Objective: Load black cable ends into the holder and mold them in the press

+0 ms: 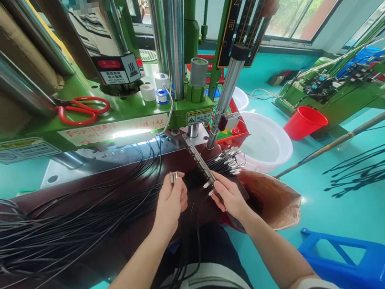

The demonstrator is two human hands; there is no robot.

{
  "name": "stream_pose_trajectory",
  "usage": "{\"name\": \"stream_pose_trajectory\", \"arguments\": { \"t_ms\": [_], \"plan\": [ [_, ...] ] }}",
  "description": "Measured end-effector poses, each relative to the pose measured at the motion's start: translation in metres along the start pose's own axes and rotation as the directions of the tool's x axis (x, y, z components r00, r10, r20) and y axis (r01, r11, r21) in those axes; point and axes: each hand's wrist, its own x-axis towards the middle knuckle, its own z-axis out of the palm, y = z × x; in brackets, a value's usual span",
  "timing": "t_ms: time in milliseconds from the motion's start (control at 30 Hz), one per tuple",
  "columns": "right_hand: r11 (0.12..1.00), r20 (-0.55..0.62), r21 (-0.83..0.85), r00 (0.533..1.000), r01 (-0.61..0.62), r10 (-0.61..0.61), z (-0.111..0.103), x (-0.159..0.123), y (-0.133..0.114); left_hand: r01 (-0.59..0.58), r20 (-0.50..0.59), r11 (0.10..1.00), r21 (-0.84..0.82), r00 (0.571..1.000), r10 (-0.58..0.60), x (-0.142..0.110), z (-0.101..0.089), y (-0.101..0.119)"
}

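My left hand [170,201] is closed in a pinch around cable plugs [174,177], whose shiny metal ends stick up past the thumb. Black cables [186,249] hang below this hand and run down over my lap. My right hand [229,196] grips the near end of a long narrow metal bar [199,159] with notches along it. Small metal pieces show at the bar's side by my right fingers. The bar's far end reaches toward the lower plate [53,179] of the green press. A gap separates the two hands.
Black cables [63,226] cover the brown table's left side; a white-ended cable bundle [229,160] lies beyond my right hand. Red scissors [84,110] rest on the green press [129,110]. A paper bag [276,199], white tub [266,140] and blue stool [368,258] stand right.
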Motion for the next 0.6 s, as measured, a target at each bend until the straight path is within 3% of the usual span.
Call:
{"name": "stream_pose_trajectory", "arguments": {
  "t_ms": [267,467,600],
  "plan": [
    [1.0,0.074,-0.008,0.997,0.003,-0.003,-0.003,0.0,0.001,0.188,0.111,0.975,0.114,0.973,-0.201,0.002,0.01,-0.001],
    [0.999,0.141,-0.042,0.99,0.028,-0.022,-0.005,0.001,-0.001,0.298,0.166,0.949,0.105,0.935,-0.312,0.004,0.001,0.001],
    [0.996,0.157,-0.084,0.988,0.026,-0.013,-0.004,0.001,-0.002,0.301,0.191,0.945,0.126,0.928,-0.321,0.006,-0.003,-0.001]
  ]
}}
